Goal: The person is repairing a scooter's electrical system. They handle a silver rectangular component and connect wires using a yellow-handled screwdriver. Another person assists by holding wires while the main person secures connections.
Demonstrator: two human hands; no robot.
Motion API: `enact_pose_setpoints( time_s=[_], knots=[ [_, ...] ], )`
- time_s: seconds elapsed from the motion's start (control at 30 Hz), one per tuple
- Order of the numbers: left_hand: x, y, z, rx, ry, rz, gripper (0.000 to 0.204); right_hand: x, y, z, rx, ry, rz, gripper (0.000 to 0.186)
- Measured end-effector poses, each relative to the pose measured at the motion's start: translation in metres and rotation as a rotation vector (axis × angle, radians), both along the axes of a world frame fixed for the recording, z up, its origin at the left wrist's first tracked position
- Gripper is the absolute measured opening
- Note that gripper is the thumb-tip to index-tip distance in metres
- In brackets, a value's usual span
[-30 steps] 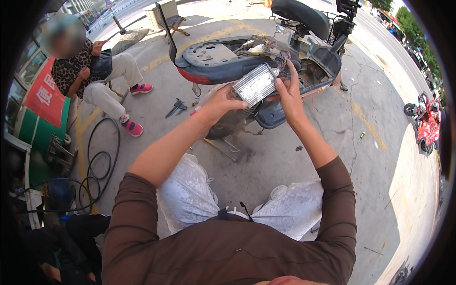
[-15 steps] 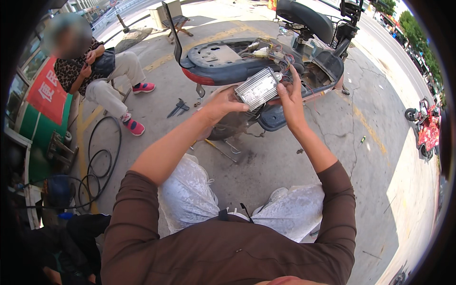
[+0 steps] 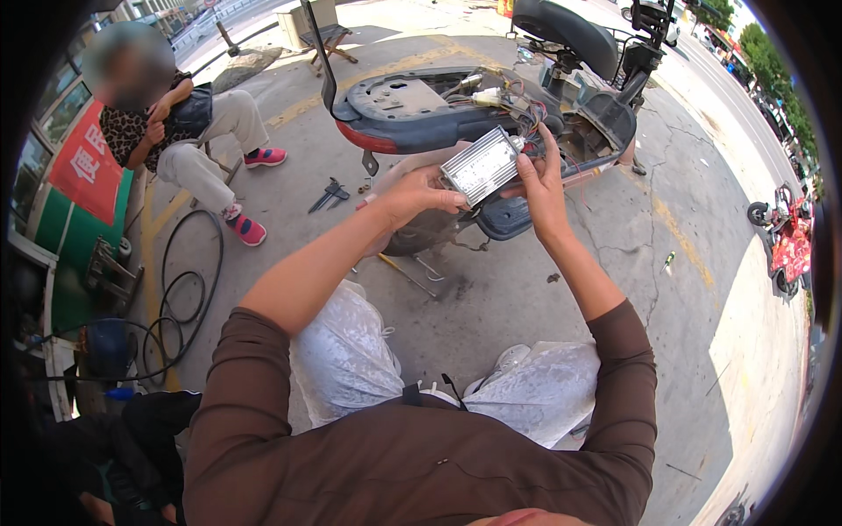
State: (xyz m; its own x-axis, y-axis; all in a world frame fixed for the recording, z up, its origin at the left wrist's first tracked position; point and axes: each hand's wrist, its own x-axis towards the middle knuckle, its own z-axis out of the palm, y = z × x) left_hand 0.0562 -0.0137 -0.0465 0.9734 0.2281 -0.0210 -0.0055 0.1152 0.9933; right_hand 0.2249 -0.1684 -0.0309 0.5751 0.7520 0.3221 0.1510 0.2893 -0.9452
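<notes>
A silver finned metal box with a pale label, looking like an electric scooter controller (image 3: 484, 168), is held tilted between my two hands. My left hand (image 3: 423, 195) grips its left end, thumb along the near edge. On its right end, my right hand (image 3: 542, 180) closes with the thumb in front and fingers raised behind. Just beyond the box stands a partly stripped electric scooter (image 3: 395, 110). Its seat base is uncovered, and a bundle of coloured wires (image 3: 522, 101) with pale connectors spills out near my right fingers. Whether any wires join the box is hard to see.
On the ground lie a dark clamp-like tool (image 3: 330, 195) and a yellow-handled tool (image 3: 405, 273). A black hose (image 3: 210, 289) coils at the left. A seated person (image 3: 189, 131) is at the far left; a red-covered scooter (image 3: 792, 238) stands far right.
The controller has risen slightly and shifted a little to the right in my hands. Both hands keep their hold on it.
</notes>
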Motion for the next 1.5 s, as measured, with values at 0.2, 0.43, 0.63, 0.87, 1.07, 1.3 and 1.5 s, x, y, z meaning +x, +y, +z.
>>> enact_pose_setpoints(
  time_s=[0.2,0.43,0.63,0.87,1.07,1.3,1.5],
  knots=[
    [0.002,0.0,-0.003,0.012,0.072,0.025,0.052,0.002,-0.002,0.001,-0.035,-0.003,-0.005,0.063],
    [0.001,-0.002,-0.001,0.039,0.08,0.021,0.054,0.004,-0.001,-0.003,-0.034,-0.001,-0.009,0.063],
    [0.002,-0.004,-0.002,0.038,0.095,0.031,0.058,0.005,-0.001,-0.007,-0.033,-0.038,-0.028,0.064],
    [0.003,-0.001,-0.006,0.051,0.105,0.035,0.062,0.005,-0.001,-0.007,-0.032,-0.001,0.008,0.063],
    [0.003,0.001,-0.008,0.054,0.11,0.038,0.06,0.004,0.001,-0.009,-0.021,0.01,0.001,0.063],
    [0.006,0.002,-0.015,0.004,0.097,0.018,0.063,0.004,0.0,-0.01,-0.023,0.026,0.013,0.062],
    [0.007,0.004,-0.017,-0.026,0.121,-0.004,0.06,0.005,0.0,-0.012,-0.03,-0.008,-0.001,0.062]
  ],
)
